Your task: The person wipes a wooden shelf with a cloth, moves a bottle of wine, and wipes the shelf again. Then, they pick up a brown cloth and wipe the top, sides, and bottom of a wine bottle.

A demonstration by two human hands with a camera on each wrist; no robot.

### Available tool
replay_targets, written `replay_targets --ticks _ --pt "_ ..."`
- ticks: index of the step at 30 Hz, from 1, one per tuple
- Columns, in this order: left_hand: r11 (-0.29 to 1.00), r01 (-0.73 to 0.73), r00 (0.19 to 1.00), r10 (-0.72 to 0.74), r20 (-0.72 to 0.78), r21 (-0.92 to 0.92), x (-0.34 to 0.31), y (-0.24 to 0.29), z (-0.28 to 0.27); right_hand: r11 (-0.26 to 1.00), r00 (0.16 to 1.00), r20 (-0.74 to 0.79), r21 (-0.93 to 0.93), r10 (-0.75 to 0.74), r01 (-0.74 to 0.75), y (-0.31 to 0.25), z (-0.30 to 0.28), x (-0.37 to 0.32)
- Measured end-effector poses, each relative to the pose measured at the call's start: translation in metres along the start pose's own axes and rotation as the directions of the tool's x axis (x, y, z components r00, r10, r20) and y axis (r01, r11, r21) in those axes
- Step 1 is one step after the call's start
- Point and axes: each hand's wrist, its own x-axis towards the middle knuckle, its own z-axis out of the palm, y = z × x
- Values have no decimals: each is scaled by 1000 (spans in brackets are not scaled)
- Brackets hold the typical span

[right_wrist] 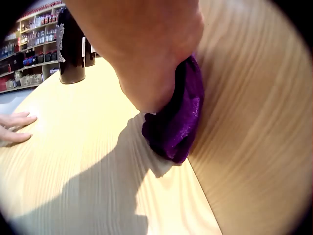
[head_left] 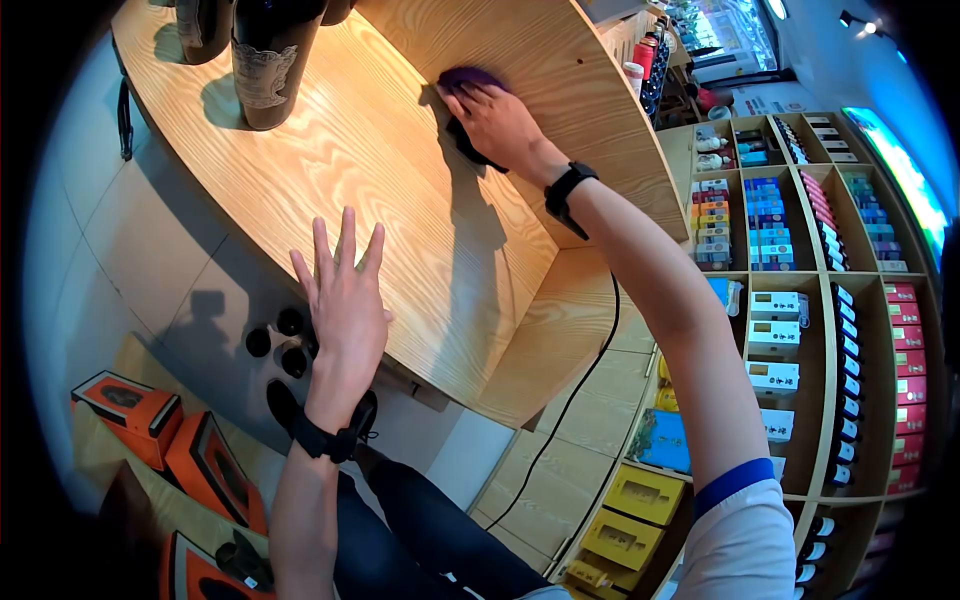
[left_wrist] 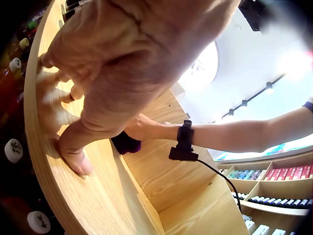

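Note:
A purple cloth (right_wrist: 178, 122) is bunched under my right hand (head_left: 497, 125), which grips it in the corner where the wooden surface (head_left: 400, 190) meets an upright wooden panel (head_left: 600, 130). Part of the cloth (head_left: 470, 76) shows above the fingers in the head view, and a dark part hangs below the palm. My left hand (head_left: 348, 310) is spread with straight fingers at the curved front edge. In the left wrist view its fingertips and thumb rest on the wood. Nothing is held in it.
A dark bottle (head_left: 270, 65) with a silver label stands on the surface's far left, other bottles beside it. Orange boxes (head_left: 205, 465) lie lower left. Shelves of boxed goods (head_left: 775, 340) line the right. A black cable (head_left: 570, 405) hangs from the right wrist.

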Motion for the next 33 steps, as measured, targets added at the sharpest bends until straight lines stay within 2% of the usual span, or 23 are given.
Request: replay_targets --ticks 3,6,9,13,16,19,21,23,24,25,27,28,29,32,33 --pt "1000 -2 1000 2 -12 2 0 -2 2 999 997 67 21 -29 28 -14 1 -21" --pt "1000 -6 1000 6 -15 18 1 -3 4 986 995 93 167 -33 17 -18 4 -37" --pt "999 -11 1000 11 3 40 1 -3 4 995 994 101 99 -31 21 -20 4 -46" --pt "999 -10 1000 10 10 47 2 -3 3 989 993 114 146 -38 21 -23 0 -64" --pt "998 -6 1000 5 21 55 2 -4 3 987 977 200 153 -69 38 -25 -5 -83" --pt "998 -11 1000 10 17 54 2 -5 5 986 975 216 167 -54 18 -27 -9 -100" --pt "998 -5 1000 3 23 62 3 -4 6 993 961 271 113 -52 22 -30 -16 -112" --pt "997 -3 1000 1 30 73 4 -5 6 987 979 205 150 18 -50 -30 -24 -121" --pt "997 -2 999 0 36 72 3 -5 6 983 956 290 161 42 -92 -27 -33 -118" --pt "998 -2 999 -1 42 70 3 -5 6 983 956 290 157 44 -93 -21 -40 -113" --pt "998 -1 999 -3 50 70 3 -5 6 983 979 166 118 118 -139 -9 -52 -109" --pt "997 5 998 -9 57 74 4 -4 6 990 991 94 101 92 -102 1 -55 -107" --pt "997 -2 998 -2 58 73 4 -4 6 989 990 98 98 98 -107 6 -60 -107" --pt "997 2 998 -6 64 76 5 -6 7 985 989 -28 92 148 -145 23 -85 -92" --pt "997 -2 998 -3 63 78 7 -5 6 988 991 -13 80 136 -134 31 -94 -90"
